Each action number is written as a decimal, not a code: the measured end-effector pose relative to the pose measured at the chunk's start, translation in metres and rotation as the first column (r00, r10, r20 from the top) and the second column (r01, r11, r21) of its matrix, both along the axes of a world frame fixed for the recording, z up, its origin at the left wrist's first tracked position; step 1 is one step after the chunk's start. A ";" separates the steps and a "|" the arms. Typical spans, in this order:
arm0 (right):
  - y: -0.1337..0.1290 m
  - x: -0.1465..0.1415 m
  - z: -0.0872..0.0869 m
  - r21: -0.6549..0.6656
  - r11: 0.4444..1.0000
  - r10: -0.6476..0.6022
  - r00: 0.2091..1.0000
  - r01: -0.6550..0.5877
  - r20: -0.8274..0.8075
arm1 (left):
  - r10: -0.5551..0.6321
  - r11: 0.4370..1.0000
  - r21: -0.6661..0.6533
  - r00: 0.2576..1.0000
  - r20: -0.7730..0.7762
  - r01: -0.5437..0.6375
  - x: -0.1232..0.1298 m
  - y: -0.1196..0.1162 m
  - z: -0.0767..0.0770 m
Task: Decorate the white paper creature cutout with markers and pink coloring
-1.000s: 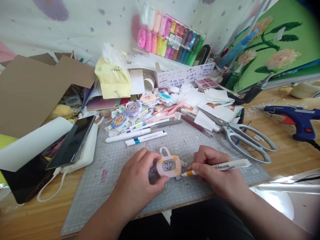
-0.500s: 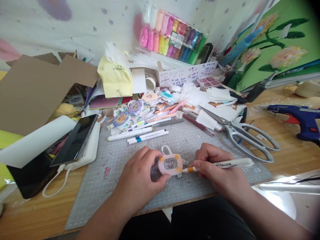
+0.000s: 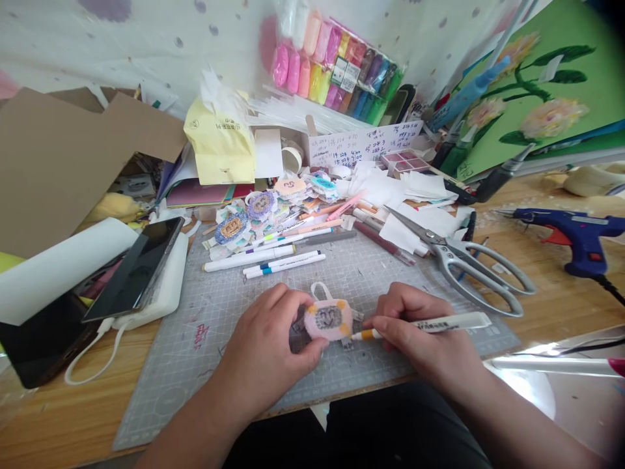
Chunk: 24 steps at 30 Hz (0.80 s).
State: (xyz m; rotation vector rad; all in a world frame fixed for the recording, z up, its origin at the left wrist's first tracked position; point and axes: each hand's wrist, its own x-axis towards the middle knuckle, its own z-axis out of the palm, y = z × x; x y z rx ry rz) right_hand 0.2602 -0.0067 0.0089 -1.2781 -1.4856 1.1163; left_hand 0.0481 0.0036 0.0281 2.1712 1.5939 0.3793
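Observation:
Between the thumb and fingers of my left hand [image 3: 273, 345] is a small pink oval piece [image 3: 317, 331] with a grey patterned centre and orange spots at its edge. A pale loop sticks up behind it. My right hand [image 3: 415, 326] grips a white marker [image 3: 456, 322] whose orange tip points left, at or very near the lower right edge of the piece. Both hands are over the grey cutting mat [image 3: 195, 384]. Beyond them lie white pens [image 3: 286, 266] and a similar blue piece [image 3: 233, 227] and purple piece [image 3: 261, 204].
Large scissors [image 3: 459, 260] lie right of the mat's middle, with a blue glue gun [image 3: 571, 234] farther right. On the left, a phone [image 3: 139, 270] leans on a white cabled device [image 3: 170, 293]. Paper scraps and a yellow bag [image 3: 222, 146] stand behind.
The view has shifted slightly, so most things sit a little farther left. Both hands keep their grip, and the marker tip stays by the piece's lower right edge.

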 end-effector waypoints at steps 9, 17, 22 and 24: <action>0.000 0.000 -0.002 0.015 1.000 -0.002 1.000 0.002 -0.005 | 0.013 1.000 -0.026 1.000 0.004 -0.013 0.000 -0.001 0.001; 0.001 -0.001 -0.001 0.016 1.000 0.016 1.000 -0.016 -0.012 | 0.009 1.000 -0.026 1.000 -0.004 -0.009 0.000 -0.001 0.002; 0.001 -0.001 -0.003 -0.001 1.000 -0.003 0.999 0.003 -0.048 | 0.010 1.000 -0.002 1.000 0.008 -0.010 0.000 0.000 0.000; 0.000 0.000 -0.004 -0.007 0.999 -0.041 0.998 0.041 -0.057 | 0.005 1.000 0.004 1.000 0.013 -0.005 0.000 0.000 0.000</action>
